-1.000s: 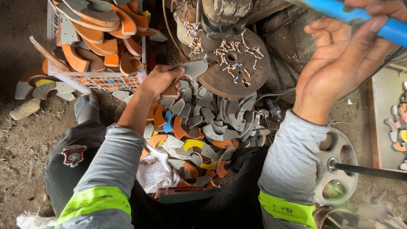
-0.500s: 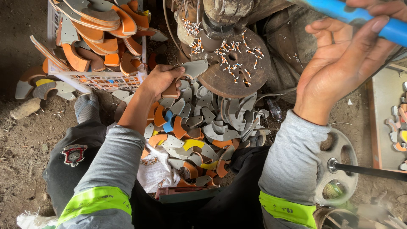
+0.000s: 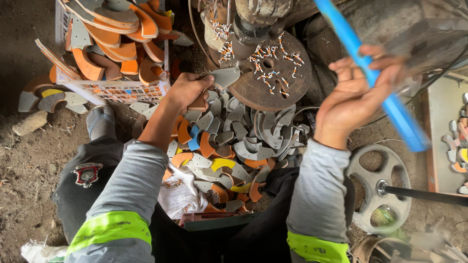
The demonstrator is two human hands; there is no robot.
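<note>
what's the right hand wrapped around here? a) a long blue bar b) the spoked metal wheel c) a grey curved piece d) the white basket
a: the right hand is closed around the long blue bar, which slants across the upper right, while the left hand holds a grey curved piece by the round metal plate.

Clothing: grey long sleeves (image 3: pixel 131 180), each with a fluorescent yellow-green band (image 3: pixel 109 229) at the upper arm; dark trousers (image 3: pixel 78 190) bearing an embroidered patch (image 3: pixel 87 174); grey shoe (image 3: pixel 101 122). Hands (image 3: pixel 187 90) bare, ungloved.
</note>
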